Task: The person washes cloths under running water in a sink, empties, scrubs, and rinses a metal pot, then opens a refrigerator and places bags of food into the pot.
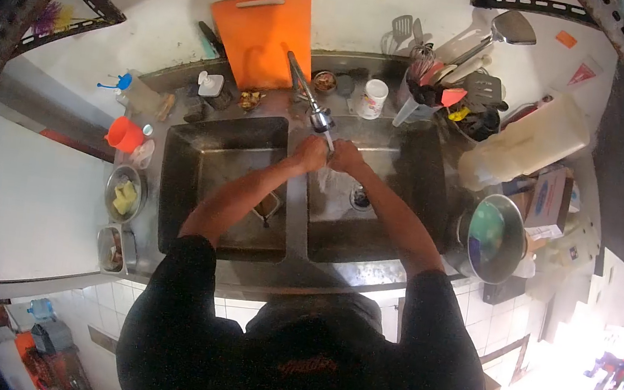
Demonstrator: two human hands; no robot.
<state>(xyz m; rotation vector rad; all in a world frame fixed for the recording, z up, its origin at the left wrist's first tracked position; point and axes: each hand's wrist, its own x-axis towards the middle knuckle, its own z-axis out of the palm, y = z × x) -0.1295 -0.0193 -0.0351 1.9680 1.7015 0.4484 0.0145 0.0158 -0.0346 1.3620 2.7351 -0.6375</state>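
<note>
Head view, faucet (322, 121) just above curled left hand (311, 153) and right hand (346, 156), whether grip pinches anything unclear

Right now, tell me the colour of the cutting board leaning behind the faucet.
The cutting board is orange, as the head view shows.

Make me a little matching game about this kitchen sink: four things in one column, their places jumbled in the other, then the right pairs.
Things:
1. Hands
2. Orange cutting board
3. Red cup
4. Metal pot

Places:
A. Right of the double sink
B. Close together below the tap
C. Left of the double sink
D. Leaning against the wall

Pairs: 1-B, 2-D, 3-C, 4-A
</note>
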